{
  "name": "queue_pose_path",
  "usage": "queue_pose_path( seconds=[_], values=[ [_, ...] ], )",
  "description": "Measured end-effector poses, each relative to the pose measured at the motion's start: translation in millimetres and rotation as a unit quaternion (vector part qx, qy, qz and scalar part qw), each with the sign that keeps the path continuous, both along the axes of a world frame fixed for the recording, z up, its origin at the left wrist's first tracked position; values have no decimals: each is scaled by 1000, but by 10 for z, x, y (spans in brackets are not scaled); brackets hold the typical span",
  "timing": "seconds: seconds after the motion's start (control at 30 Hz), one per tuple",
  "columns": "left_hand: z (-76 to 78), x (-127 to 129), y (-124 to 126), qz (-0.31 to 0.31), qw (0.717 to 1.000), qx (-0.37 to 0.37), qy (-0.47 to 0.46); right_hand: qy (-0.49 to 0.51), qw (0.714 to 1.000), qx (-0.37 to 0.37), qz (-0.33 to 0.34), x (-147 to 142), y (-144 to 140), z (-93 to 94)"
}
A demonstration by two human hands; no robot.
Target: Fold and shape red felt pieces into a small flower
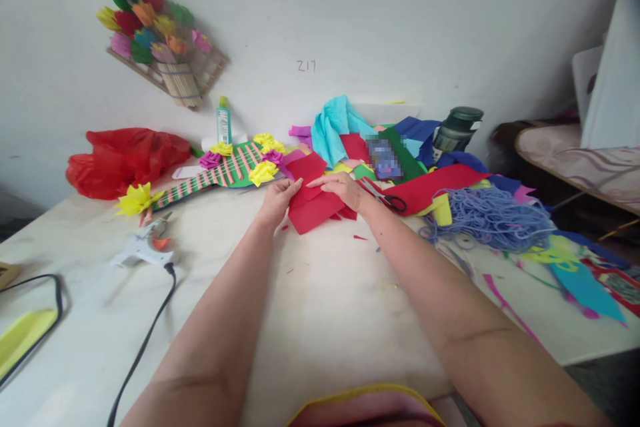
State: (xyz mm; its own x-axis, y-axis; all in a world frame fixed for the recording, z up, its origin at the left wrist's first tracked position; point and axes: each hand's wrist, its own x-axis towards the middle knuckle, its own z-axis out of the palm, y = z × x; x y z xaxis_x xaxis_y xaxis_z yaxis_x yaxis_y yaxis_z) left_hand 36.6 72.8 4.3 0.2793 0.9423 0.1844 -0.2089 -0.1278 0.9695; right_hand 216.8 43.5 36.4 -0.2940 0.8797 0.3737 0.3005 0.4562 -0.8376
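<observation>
White table (320, 307), hands (313, 197) apparently folding red paper (313, 210)

Single head-worn view, forward and down, near the table (320, 307).

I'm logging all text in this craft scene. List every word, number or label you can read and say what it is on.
"217": handwritten on the white wall.
Glue bottle: label too small to read.
Dark green jar: label unreadable.
Blurred patch among the papers: illegible.

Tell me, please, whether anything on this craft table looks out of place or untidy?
Small red scraps lie strewn on the table beside the red sheet both hands hold; blue yarn sits in a loose tangle.
</observation>
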Motion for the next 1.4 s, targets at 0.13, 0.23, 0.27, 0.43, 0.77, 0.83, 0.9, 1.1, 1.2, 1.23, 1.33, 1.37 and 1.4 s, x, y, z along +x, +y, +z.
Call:
queue_pose_path(
  seconds=[0.13, 0.23, 0.27, 0.43, 0.77, 0.83, 0.9, 1.1, 1.2, 1.23, 1.33, 1.37, 1.4],
  values=[
    [11, -1, 4, 11, 999, 42, 32, 31, 999, -15, -23, -12, 28, -27],
    [29, 9, -2, 29, 995, 68, 71, 13, 999, -13, -50, -28, 92, -87],
    [35, 13, -3, 36, 993, 73, 85, 4, 998, -9, -56, -29, 110, -102],
    [49, 22, 1, 52, 989, 83, 113, -17, 997, -22, -67, -17, 112, -101],
    [80, 18, -42, 19, 997, 63, 49, -23, 993, -50, -100, -51, -21, 32],
    [76, 17, -49, 3, 999, 37, 31, -18, 994, -56, -97, -55, -15, 22],
    [70, 16, -57, -16, 1000, 10, 16, -11, 994, -63, -93, -58, -4, 1],
    [63, 9, -59, -28, 999, -16, -18, 51, 992, -94, -69, -66, -13, -26],
    [69, 7, -59, -27, 999, -16, -18, 72, 990, -109, -57, -67, -2, -42],
    [72, 7, -61, -28, 999, -18, -14, 76, 990, -107, -59, -67, 8, -53],
    [77, 10, -67, -31, 999, -22, -6, 84, 990, -95, -61, -66, 42, -94],
    [77, 10, -68, -31, 999, -24, -5, 87, 990, -95, -57, -66, 49, -104],
    [75, 10, -68, -31, 999, -26, -4, 91, 990, -96, -52, -66, 52, -110]
  ],
)
